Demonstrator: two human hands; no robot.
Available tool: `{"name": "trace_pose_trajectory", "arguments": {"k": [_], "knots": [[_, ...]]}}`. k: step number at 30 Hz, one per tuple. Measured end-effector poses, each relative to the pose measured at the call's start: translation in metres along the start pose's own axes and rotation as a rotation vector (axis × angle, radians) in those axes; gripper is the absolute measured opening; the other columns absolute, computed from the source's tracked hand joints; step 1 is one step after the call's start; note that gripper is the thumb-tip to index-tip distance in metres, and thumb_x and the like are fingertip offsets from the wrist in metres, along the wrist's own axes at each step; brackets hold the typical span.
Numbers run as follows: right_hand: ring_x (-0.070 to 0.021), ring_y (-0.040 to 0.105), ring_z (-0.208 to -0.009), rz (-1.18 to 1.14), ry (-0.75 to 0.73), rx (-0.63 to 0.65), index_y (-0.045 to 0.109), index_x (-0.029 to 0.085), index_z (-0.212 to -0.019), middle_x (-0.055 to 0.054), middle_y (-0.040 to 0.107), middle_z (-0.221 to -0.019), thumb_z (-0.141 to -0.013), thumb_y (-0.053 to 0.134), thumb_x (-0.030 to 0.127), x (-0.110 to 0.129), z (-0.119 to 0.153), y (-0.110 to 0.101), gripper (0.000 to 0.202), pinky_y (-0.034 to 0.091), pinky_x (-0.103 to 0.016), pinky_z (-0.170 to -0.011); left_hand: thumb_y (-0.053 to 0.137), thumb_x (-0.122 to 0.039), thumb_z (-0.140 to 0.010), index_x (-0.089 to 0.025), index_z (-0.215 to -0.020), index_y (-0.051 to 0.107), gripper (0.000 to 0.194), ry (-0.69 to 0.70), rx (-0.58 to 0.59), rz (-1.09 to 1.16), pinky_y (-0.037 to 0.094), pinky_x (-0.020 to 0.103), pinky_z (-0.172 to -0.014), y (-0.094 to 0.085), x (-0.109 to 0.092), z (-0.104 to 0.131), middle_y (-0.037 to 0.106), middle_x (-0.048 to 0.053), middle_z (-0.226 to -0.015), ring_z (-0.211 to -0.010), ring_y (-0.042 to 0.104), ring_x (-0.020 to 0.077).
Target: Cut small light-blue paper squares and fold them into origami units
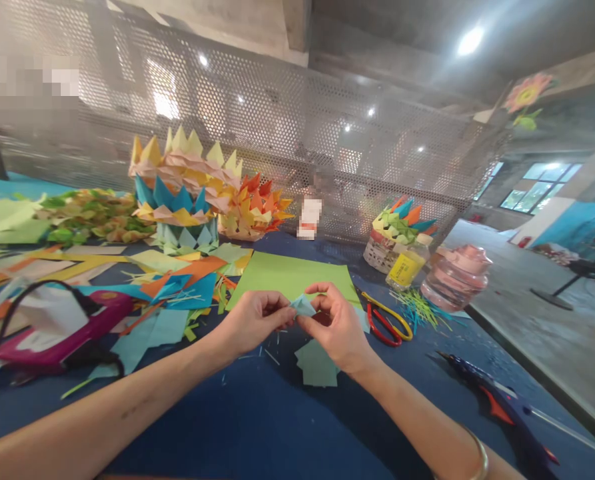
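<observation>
A small folded piece of light blue paper [304,305] is held up between my two hands, over the table's middle. My left hand [260,320] pinches its left corner with thumb and forefinger. On the other side, my right hand [336,327] grips its right part between thumb and fingers. Just below the right hand lies a small stack of pale blue paper squares [318,365]. A light green paper sheet [297,270] lies flat behind both hands. Scissors with red and yellow handles [390,325] rest right of my right hand.
A glue gun [502,400] lies at the right, a magenta tool with a black cord [72,330] at the left. Folded-paper crowns [187,207] stand at the back, beside paper scraps [192,270]. A yellow-labelled bottle [406,267] and a pink bottle [457,277] stand near the right edge.
</observation>
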State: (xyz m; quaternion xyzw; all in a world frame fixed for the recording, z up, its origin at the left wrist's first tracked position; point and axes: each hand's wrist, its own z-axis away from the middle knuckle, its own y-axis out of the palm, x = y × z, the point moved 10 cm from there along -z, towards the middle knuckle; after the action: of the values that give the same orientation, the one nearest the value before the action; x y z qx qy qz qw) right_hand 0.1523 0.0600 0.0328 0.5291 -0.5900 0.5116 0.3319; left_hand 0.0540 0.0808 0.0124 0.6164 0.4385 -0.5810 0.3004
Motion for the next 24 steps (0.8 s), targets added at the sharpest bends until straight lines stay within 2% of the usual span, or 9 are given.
{"name": "trace_pose_trajectory", "arguments": {"k": [5,8,11,15,18,21,24], "knots": [[-0.0104,0.053,-0.060,-0.002,0.032,0.053,0.044,0.020,-0.099,0.002,0.056,-0.071,-0.072,0.063,0.026,-0.005,-0.001,0.004,0.034,0.043,-0.023,-0.056,0.054,-0.035,-0.073,-0.015,-0.063,0.054,0.022,0.020,-0.044,-0.112,0.038,0.021,-0.052,-0.006,0.001,-0.001,0.053,-0.003,-0.055,-0.052,0.047,0.0091],[-0.0119,0.055,-0.067,0.001,0.034,0.032,0.043,0.019,-0.105,-0.001,0.057,-0.078,-0.076,0.058,0.030,-0.007,-0.002,-0.001,0.034,0.045,-0.026,-0.062,0.052,-0.036,-0.074,-0.016,-0.062,0.053,0.023,0.035,-0.058,-0.204,0.036,0.021,-0.051,-0.011,0.003,-0.003,0.051,-0.004,-0.053,-0.050,0.046,0.0096],[-0.0116,0.053,-0.064,0.030,0.015,0.020,0.043,0.019,-0.105,0.000,0.057,-0.074,-0.078,0.055,0.031,-0.007,-0.003,-0.005,0.031,0.045,-0.027,-0.062,0.053,-0.037,-0.074,-0.016,-0.062,0.054,0.024,0.036,-0.048,-0.221,0.038,0.022,-0.053,-0.012,0.003,-0.004,0.054,-0.003,-0.055,-0.053,0.048,0.0105],[-0.0104,0.051,-0.057,0.047,0.011,0.002,0.043,0.019,-0.097,0.003,0.055,-0.065,-0.078,0.054,0.027,-0.007,-0.003,-0.006,0.023,0.043,-0.025,-0.057,0.052,-0.042,-0.074,-0.016,-0.065,0.054,0.028,-0.037,-0.023,-0.108,0.041,0.022,-0.056,-0.006,-0.001,0.000,0.057,-0.001,-0.059,-0.056,0.051,0.0106],[-0.0102,0.051,-0.056,0.038,0.003,-0.042,0.041,0.020,-0.090,0.003,0.055,-0.064,-0.078,0.054,0.026,-0.003,-0.002,-0.009,0.019,0.041,-0.024,-0.054,0.056,-0.045,-0.072,-0.015,-0.069,0.057,0.030,-0.098,0.042,0.009,0.042,0.022,-0.058,0.003,-0.001,0.004,0.059,0.000,-0.064,-0.060,0.054,0.0108],[-0.0098,0.049,-0.053,0.060,-0.022,-0.088,0.042,0.020,-0.085,0.003,0.054,-0.062,-0.077,0.055,0.027,0.002,-0.001,-0.011,0.017,0.039,-0.023,-0.051,0.065,-0.041,-0.065,-0.014,-0.073,0.059,0.028,-0.144,0.080,0.106,0.043,0.022,-0.057,0.007,0.005,0.005,0.061,0.001,-0.067,-0.061,0.055,0.0116],[-0.0095,0.049,-0.054,0.073,-0.052,-0.094,0.045,0.019,-0.082,0.002,0.054,-0.065,-0.077,0.055,0.027,0.005,0.000,-0.010,0.013,0.040,-0.022,-0.051,0.068,-0.035,-0.062,-0.014,-0.072,0.059,0.025,-0.206,0.065,0.192,0.043,0.021,-0.056,0.005,0.016,0.004,0.064,0.002,-0.068,-0.060,0.057,0.0109]]}}
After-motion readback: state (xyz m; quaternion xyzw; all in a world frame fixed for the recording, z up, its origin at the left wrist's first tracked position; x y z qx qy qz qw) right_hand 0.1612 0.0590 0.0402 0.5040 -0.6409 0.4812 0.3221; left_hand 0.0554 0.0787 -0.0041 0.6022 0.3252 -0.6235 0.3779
